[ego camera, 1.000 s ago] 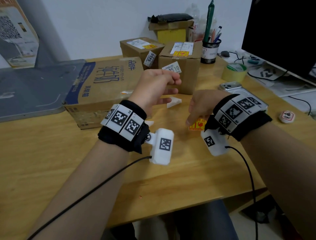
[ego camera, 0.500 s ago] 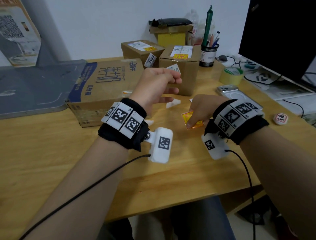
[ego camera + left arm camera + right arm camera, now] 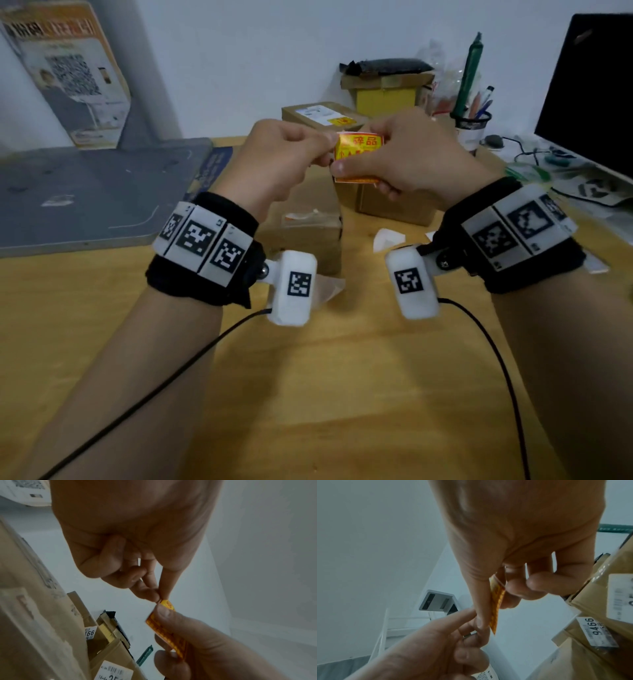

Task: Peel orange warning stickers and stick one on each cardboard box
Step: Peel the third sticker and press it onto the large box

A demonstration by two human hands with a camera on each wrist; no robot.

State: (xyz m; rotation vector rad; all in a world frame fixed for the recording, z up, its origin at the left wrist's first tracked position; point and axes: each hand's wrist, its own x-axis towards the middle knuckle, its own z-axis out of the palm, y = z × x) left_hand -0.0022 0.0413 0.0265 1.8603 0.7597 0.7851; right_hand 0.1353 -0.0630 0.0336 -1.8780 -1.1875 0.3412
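Orange sticker held up between both hands, corner being picked at

Orange sticker [image 3: 358, 156] sits in mid-air above the table [image 3: 308, 394], at about 12 o'clock from the wrists; the right hand [image 3: 411, 161] clamps it between thumb and fingers, while the left hand [image 3: 274, 161] pinches its near corner with thumb and fingertip. Cardboard boxes [image 3: 394, 202] stand just behind. Risks, as I judge them: the left grip is tiny, so it may slip off or lift backing and label together; a hard pull could tear or curl the label so it sticks to itself or to a finger. One box [image 3: 322, 114] at 12 o'clock seems labelled already, so a repeat is possible.
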